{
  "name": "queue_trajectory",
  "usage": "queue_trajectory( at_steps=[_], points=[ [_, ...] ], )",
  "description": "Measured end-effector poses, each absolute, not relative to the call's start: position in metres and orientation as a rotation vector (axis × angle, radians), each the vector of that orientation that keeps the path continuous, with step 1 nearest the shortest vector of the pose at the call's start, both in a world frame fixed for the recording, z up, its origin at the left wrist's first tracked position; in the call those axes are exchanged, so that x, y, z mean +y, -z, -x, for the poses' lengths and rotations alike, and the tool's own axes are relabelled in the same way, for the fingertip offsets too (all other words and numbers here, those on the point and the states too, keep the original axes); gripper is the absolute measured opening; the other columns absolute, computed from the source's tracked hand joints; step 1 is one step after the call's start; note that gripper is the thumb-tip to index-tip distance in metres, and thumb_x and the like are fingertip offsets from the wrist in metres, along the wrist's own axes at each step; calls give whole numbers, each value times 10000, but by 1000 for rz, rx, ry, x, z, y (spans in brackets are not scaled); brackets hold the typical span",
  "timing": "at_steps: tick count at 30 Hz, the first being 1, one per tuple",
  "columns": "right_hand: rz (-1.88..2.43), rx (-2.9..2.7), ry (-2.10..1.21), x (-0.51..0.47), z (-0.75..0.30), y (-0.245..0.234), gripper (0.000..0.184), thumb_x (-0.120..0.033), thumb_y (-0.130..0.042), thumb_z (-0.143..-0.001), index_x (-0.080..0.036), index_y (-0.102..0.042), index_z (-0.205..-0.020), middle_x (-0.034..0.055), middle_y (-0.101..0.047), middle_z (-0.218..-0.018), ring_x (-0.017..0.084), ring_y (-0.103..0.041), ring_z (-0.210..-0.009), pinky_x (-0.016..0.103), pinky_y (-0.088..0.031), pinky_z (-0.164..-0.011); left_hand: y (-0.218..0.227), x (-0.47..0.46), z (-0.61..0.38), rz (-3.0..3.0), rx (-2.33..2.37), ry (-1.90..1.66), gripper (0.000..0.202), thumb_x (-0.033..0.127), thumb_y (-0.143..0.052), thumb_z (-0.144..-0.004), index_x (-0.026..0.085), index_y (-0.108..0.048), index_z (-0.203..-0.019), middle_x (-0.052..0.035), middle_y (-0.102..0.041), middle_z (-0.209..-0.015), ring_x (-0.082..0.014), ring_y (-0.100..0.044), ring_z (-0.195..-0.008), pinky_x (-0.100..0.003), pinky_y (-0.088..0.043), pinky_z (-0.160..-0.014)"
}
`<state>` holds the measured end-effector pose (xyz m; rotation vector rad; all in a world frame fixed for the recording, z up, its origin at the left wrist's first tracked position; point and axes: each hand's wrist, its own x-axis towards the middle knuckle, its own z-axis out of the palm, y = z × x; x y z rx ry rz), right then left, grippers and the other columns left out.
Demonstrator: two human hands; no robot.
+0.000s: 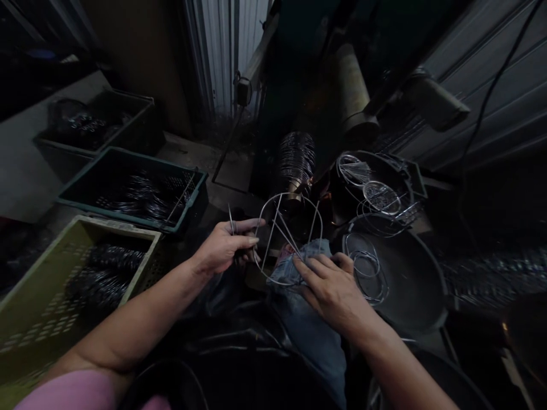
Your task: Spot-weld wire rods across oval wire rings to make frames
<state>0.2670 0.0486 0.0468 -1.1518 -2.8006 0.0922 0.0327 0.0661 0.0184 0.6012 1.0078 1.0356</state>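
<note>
My left hand (226, 246) pinches the left rim of a round wire ring frame (273, 205), with thin wire rods sticking up between its fingers. My right hand (331, 287) lies fingers down on the lower right of the same frame, pressing it against my jeans-clad knee (310, 330). Straight wires cross inside the ring. Whether the right fingers grip a wire or only rest on it is unclear.
A dark round basin (423, 296) at the right holds loose wire rings (370, 273). Another dark tub (397, 171) behind it holds more rings. A stack of rings (294, 159) sits on a machine ahead. Crates (128, 191) of wire parts stand at the left.
</note>
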Motion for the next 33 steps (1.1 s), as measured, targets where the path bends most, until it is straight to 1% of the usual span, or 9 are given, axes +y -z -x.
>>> queue_trajectory(
  at_steps=[3, 7, 10, 16, 19, 23, 26, 29, 33],
  points=[
    [1091, -2851, -95, 53, -260, -45, 316, -177, -528, -814, -165, -532, -1130, 67, -625, -916, 224, -526, -899, 431, -257, -848, -18, 58, -24, -604, 1033, -1037, 457, 133, -685, -616, 143, -631, -1070, -12, -613, -691, -106, -578, -506, -268, -498, -529],
    [1042, -2914, -116, 58, -256, -48, 317, -164, -539, -813, -178, -527, -1130, 54, -623, -918, 213, -523, -899, 418, -265, -832, -17, 57, -17, -600, 1027, -1040, 481, 135, -688, -617, 139, -618, -1093, 2, -594, -661, -105, -576, -514, -276, -505, -548],
    [1029, -2922, -103, 63, -257, -50, 302, -160, -546, -811, -180, -536, -1112, 54, -623, -926, 211, -523, -901, 410, -264, -824, -15, 61, -17, -617, 1020, -1041, 484, 145, -684, -628, 141, -610, -1106, -13, -608, -694, -112, -583, -527, -279, -505, -547],
    [1023, -2926, -75, 71, -261, -54, 274, -209, -549, -827, -176, -549, -1098, 65, -624, -904, 215, -521, -893, 388, -270, -801, -15, 72, -22, -583, 1012, -1051, 487, 133, -691, -613, 137, -619, -1095, -49, -641, -776, -123, -594, -566, -277, -509, -554],
    [1013, -2951, -75, 78, -263, -57, 297, -193, -536, -831, -180, -535, -1128, 63, -621, -900, 201, -518, -876, 376, -270, -782, -16, 77, -25, -572, 992, -1049, 477, 131, -688, -614, 136, -623, -1087, -47, -641, -753, -115, -586, -550, -262, -497, -538],
    [1001, -2986, -84, 90, -265, -62, 353, -228, -558, -816, -178, -514, -1163, 64, -615, -887, 201, -508, -869, 365, -267, -752, -17, 84, -27, -595, 978, -1065, 462, 132, -676, -629, 138, -621, -1088, -33, -625, -682, -114, -580, -520, -251, -475, -523],
    [993, -3011, -78, 99, -266, -65, 344, -233, -558, -818, -189, -522, -1157, 60, -614, -870, 198, -508, -859, 360, -264, -752, -19, 89, -28, -585, 988, -1084, 450, 124, -670, -633, 135, -623, -1081, -17, -602, -636, -110, -573, -506, -245, -466, -516],
    [981, -3032, -97, 104, -267, -68, 314, -254, -552, -829, -180, -537, -1134, 63, -615, -868, 194, -512, -849, 352, -269, -743, -19, 93, -29, -566, 950, -1086, 432, 120, -659, -645, 140, -624, -1075, -14, -600, -657, -96, -562, -503, -249, -473, -530],
    [981, -3033, -139, 107, -268, -73, 302, -283, -532, -846, -173, -539, -1127, 72, -619, -863, 199, -515, -843, 344, -271, -724, -18, 96, -30, -554, 927, -1084, 427, 110, -647, -656, 144, -619, -1080, -15, -601, -669, -77, -541, -473, -210, -436, -474]
  ],
)
